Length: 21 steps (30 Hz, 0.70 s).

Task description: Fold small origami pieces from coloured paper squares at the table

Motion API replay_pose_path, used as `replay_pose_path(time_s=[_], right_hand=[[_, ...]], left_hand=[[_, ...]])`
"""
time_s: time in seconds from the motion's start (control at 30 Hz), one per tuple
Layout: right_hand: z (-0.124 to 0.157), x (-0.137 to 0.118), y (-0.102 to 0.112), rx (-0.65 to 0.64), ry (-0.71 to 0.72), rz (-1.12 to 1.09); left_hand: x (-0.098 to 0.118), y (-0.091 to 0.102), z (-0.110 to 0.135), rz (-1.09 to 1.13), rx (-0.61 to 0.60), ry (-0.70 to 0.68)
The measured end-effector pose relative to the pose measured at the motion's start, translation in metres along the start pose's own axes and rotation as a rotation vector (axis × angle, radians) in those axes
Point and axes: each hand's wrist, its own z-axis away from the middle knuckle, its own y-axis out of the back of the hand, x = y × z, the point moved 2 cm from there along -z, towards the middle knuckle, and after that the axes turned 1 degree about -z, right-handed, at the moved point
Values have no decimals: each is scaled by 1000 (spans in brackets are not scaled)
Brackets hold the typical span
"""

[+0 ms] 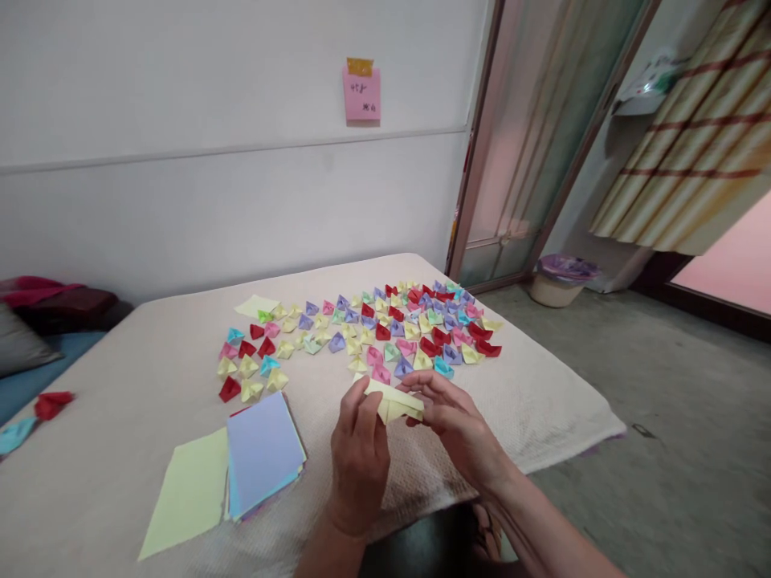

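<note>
Both of my hands hold one pale yellow sheet of paper (pixel 394 401), partly folded, just above the near edge of a low table covered in beige cloth (pixel 120 417). My left hand (pixel 360 453) pinches its left side with the fingers closed. My right hand (pixel 454 421) grips its right end from above. Beyond my hands, several small folded paper boats (pixel 373 329) in red, yellow, blue, purple and pink lie spread over the cloth. A stack of coloured paper sheets (pixel 262 449), purple on top, lies left of my hands.
A loose yellow sheet (pixel 189 490) lies beside the stack. A red boat (pixel 53 403) and a blue one (pixel 15 435) sit at the far left. Cushions (pixel 36 317) lie by the wall. A bin (pixel 557 281) stands by the door on the right floor.
</note>
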Motion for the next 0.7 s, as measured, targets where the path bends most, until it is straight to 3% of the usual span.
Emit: replay_pose_path(time_s=[0.17, 0.23, 0.3, 0.4, 0.47, 0.6, 0.7], right_hand=[[-3, 2, 5, 98, -61, 91], [-4, 6, 7, 102, -83, 60], [-5, 9, 9, 127, -78, 37], [-6, 12, 13, 192, -32, 42], [-7, 14, 15, 214, -15, 65], [-9, 16, 16, 218, -14, 91], [-9, 16, 14, 198, -26, 79]], left_hand=[[4, -3, 3, 129, -97, -84], [7, -3, 2, 228, -120, -37], [7, -1, 0, 367, -91, 136], [3, -2, -4, 601, -41, 551], [0, -5, -5, 739, -80, 767], [-1, -16, -5, 970, -221, 927], [0, -19, -4, 1041, -221, 960]])
